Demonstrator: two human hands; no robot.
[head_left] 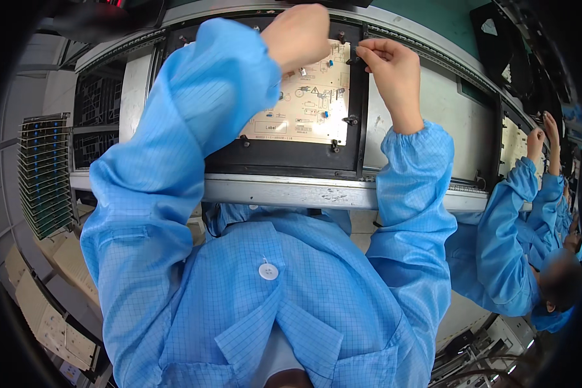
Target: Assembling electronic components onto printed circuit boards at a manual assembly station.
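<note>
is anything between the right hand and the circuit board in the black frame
Nothing visible. The right hand is already at the upper right corner of the circuit board, fingers pinched at a small black clip on the black frame. The left hand is over the board's top edge.

One circuit board (310, 97) lies in one black frame (284, 158) at the upper middle of the picture. Four black clips show around the board's edge: one at its lower left (244, 140), one at its lower right (334, 146), one at its right side (351, 120) and one at its upper right (354, 60). Two small blue parts stand on the board, one near its top (330, 63) and one lower down (325, 114). Two hands reach over the board, the left hand (299, 35) and the right hand (389, 61). One white button (268, 271) sits on the blue coat at the lower middle. One rack (45, 171) of stacked boards stands at the left. One other person (530, 239) works at the right edge.
</note>
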